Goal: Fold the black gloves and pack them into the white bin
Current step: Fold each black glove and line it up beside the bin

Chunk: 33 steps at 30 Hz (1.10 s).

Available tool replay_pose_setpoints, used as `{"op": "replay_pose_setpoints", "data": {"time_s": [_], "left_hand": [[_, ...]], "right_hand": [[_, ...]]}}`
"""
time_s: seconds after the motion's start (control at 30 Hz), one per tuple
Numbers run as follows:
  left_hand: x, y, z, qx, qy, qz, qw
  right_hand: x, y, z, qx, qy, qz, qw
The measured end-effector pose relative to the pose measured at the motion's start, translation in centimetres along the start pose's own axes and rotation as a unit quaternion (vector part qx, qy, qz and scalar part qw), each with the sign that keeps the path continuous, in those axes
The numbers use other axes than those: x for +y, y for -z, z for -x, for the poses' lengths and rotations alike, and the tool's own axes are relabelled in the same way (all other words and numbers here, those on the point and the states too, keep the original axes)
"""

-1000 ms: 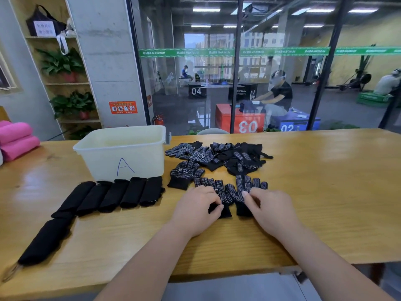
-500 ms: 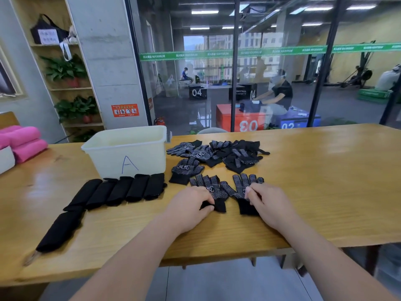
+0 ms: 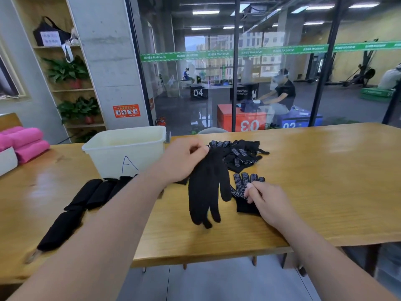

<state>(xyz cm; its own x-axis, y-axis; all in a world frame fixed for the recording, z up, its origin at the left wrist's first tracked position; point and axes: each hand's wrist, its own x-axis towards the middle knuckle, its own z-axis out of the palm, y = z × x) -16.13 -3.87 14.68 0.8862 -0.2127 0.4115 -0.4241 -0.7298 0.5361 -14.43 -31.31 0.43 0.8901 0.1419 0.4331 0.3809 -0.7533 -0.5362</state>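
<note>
My left hand [image 3: 181, 160] pinches the cuff of a black glove [image 3: 206, 190] and holds it up, its fingers hanging down over the table. My right hand [image 3: 263, 202] pinches a second black glove [image 3: 245, 185] with white grip dots that lies flat on the table. Behind them lies a loose pile of black gloves [image 3: 240, 154]. The white bin [image 3: 127, 149], marked "A", stands at the back left. A row of folded black gloves [image 3: 95, 194] lies in front of the bin, partly hidden by my left forearm.
Another folded black bundle [image 3: 59, 232] lies near the front left table edge. Pink rolls [image 3: 26, 142] sit at the far left. A glass wall runs behind the wooden table [image 3: 325, 181].
My left hand has lifted one glove off the table and raised it toward the pile. My right hand stays on the other glove. The camera has come closer.
</note>
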Motion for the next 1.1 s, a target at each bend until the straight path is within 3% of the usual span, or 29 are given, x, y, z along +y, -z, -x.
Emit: {"op": "replay_pose_setpoints", "data": {"time_s": [0.17, 0.3, 0.37, 0.43, 0.5, 0.57, 0.7, 0.83, 1.0, 1.1], "left_hand": [[-0.9, 0.1, -2.6, 0.048, 0.029, -0.043, 0.997], [-0.6, -0.2, -2.4, 0.143, -0.028, -0.024, 0.989], [-1.0, -1.0, -1.2, 0.115, -0.069, -0.019, 0.991], [-2.4, -2.9, 0.5, 0.027, -0.087, -0.037, 0.995], [-4.2, -5.4, 2.5, -0.077, -0.070, -0.083, 0.991], [-5.6, -7.5, 4.4, -0.133, -0.051, -0.141, 0.980], [-6.8, -9.4, 6.5, -0.067, -0.067, -0.156, 0.983], [-6.7, -9.6, 7.0, -0.083, -0.056, -0.158, 0.982], [-6.3, -9.3, 6.5, -0.057, -0.039, -0.164, 0.984], [-6.9, -10.1, 6.4, -0.107, -0.016, -0.164, 0.981]], "right_hand": [[0.4, -0.1, -0.1, 0.004, -0.015, -0.017, 1.000], [0.8, -0.4, -0.2, 0.017, -0.017, -0.014, 1.000], [1.1, -0.4, -0.3, 0.024, -0.018, -0.007, 1.000], [1.2, -0.5, -0.4, 0.028, -0.013, 0.017, 0.999], [1.1, -0.6, -0.4, 0.031, -0.002, 0.069, 0.997], [0.8, -0.6, -0.3, 0.034, 0.011, 0.101, 0.994], [0.5, -0.6, 0.0, 0.009, 0.039, 0.115, 0.993], [0.3, -0.7, -0.3, -0.076, 0.006, 0.155, 0.985], [0.1, -0.4, 0.0, -0.022, -0.037, 0.148, 0.988], [-0.1, -0.3, 0.1, -0.003, -0.040, 0.155, 0.987]]}}
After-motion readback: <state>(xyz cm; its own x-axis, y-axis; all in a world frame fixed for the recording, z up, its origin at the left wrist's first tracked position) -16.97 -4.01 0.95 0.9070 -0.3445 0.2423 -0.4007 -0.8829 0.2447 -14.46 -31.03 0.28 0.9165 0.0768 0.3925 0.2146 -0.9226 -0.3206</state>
